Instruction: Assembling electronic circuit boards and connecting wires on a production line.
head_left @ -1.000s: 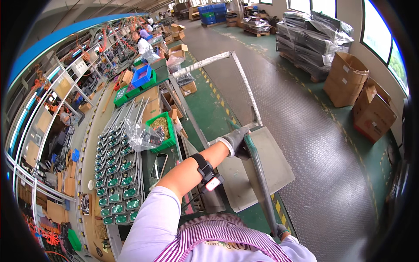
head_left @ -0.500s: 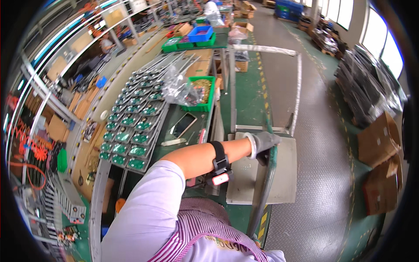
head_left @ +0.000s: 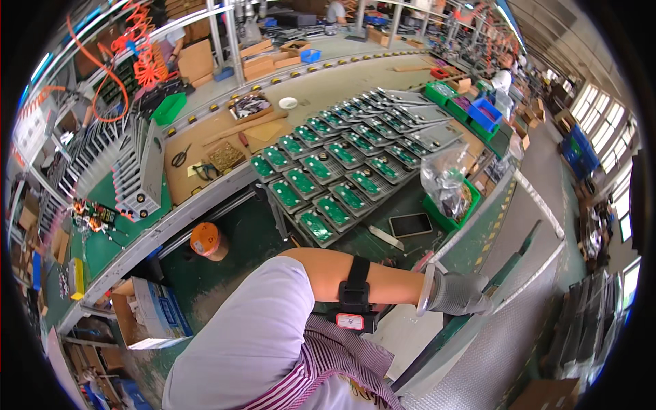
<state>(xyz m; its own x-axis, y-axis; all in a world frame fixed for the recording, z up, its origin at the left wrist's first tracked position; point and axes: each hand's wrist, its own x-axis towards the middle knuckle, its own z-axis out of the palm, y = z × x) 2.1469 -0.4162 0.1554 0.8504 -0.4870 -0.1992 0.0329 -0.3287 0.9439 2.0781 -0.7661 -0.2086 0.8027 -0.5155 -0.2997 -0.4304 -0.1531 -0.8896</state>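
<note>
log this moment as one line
left hand: gloved, on green bar | right hand: not in view | phone: lying between green boards and green bin

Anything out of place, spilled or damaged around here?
No clear spill or damage. A crumpled clear bag slumps untidily over part of the green bin, and a phone lies loose near the green boards, odd among work parts. Nothing looks odd where the left hand grips the bar.
</note>
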